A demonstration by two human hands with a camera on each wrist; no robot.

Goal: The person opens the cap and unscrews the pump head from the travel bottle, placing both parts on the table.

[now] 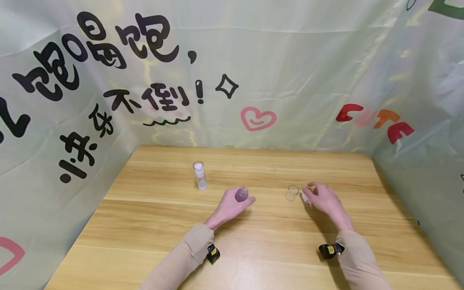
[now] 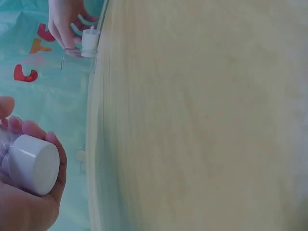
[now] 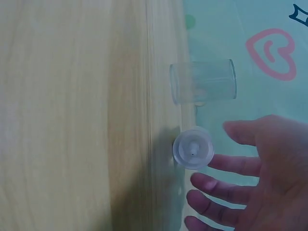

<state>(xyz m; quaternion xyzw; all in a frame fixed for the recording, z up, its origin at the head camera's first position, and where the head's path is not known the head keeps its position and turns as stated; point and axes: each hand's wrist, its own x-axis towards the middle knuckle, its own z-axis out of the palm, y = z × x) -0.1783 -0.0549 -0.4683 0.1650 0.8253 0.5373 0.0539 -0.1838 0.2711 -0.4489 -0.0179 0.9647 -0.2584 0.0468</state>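
Observation:
My left hand [image 1: 229, 206] grips a small clear bottle [image 1: 241, 195] just above the table. Its rounded white end [image 2: 36, 163] shows in the left wrist view. Over on the right, my right hand [image 1: 325, 200] is beside a white pump top [image 3: 193, 148] with a nozzle at its centre. The right thumb [image 3: 242, 132] is apart from this piece, and the forefinger's tip is close against its edge; whether they touch I cannot tell. Just left of the pump top stands a clear, tube-like cover [image 1: 291, 194].
A slim clear-and-white bottle [image 1: 200, 176] stands upright toward the back left of the wooden table [image 1: 152, 225]. Printed cloth [image 1: 304, 72] hangs behind the table and on both sides. A small black camera is strapped at each wrist.

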